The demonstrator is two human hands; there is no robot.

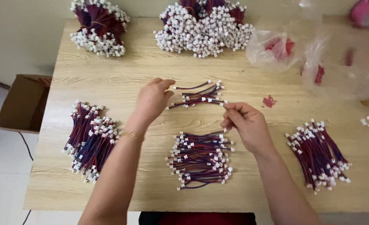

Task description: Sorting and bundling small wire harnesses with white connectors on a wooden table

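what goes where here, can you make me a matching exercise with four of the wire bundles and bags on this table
Things:
1. small wire cluster
2. flat wire pile
3. tied wire bundle
4. clear plastic bags

Places:
A. far left corner of the table
B. near edge, below both hands
C. far right side
D. between the left hand and right hand

Pairs: 1-D, 2-B, 3-A, 4-C

The two bundled cable heaps (201, 25) at the far table edge are cut off by the top of the frame. A pink object (368, 11) at the far right is blurred and clipped. The contents of the clear plastic bags (317, 58) are smeared beyond recognition. A dark red item (197, 218) is mostly hidden beneath the near table edge (151, 204).
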